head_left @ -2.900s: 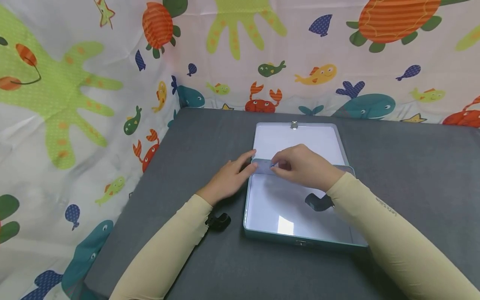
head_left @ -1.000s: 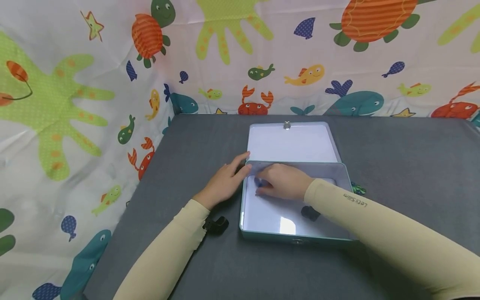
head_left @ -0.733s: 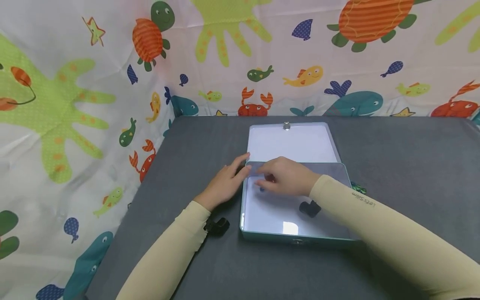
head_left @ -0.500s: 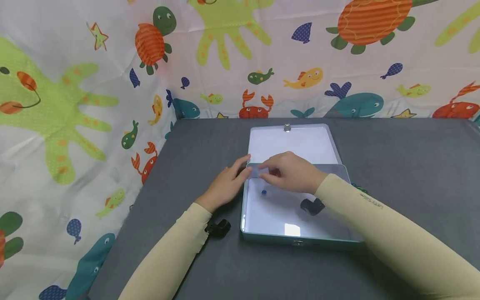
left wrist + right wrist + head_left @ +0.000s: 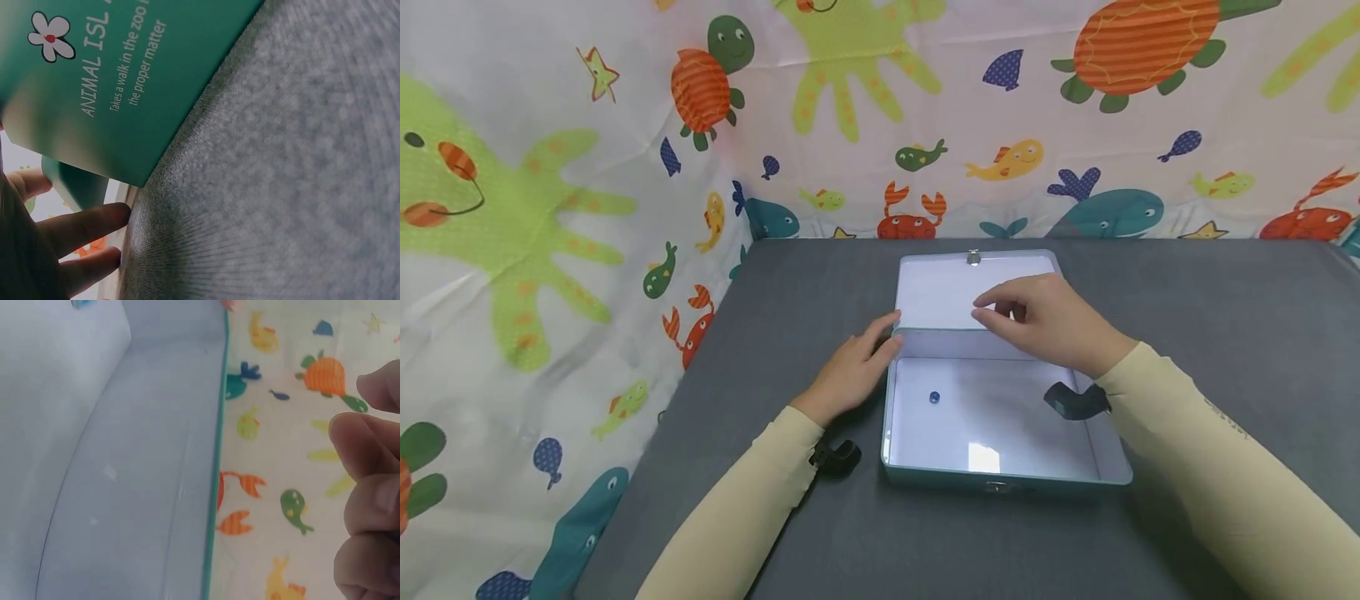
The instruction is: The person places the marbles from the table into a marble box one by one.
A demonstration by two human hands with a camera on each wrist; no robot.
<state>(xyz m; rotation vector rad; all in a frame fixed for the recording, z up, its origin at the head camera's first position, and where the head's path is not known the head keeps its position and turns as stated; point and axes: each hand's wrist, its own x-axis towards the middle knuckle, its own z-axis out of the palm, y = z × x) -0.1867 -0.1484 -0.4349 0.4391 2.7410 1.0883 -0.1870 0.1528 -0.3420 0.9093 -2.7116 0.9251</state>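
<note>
A shallow metal box (image 5: 1000, 479), green outside and white inside, lies with its lid (image 5: 932, 287) folded back behind it. On its floor, left of the middle, sits a small round blue marble (image 5: 934, 397), whose edge also shows at the top of the right wrist view. My left hand (image 5: 850, 371) rests against the box's back left corner with fingers spread. Above the lid hovers my right hand (image 5: 1052, 321), thumb and forefinger apart and the other fingers loosely curled, holding nothing. In the left wrist view, white lettering (image 5: 97, 69) covers the green box side.
Grey cloth (image 5: 820, 533) covers the table around the box. A printed sea-animal curtain (image 5: 850, 50) hangs behind and to the left. A metal clasp (image 5: 973, 258) sits on the lid's far edge. Black wrist cameras (image 5: 835, 458) hang under both wrists.
My right hand went down into the box with a blue marble, let it go, then rose and moved right. The marble has rolled slightly toward the front. My left hand stayed at the corner.
</note>
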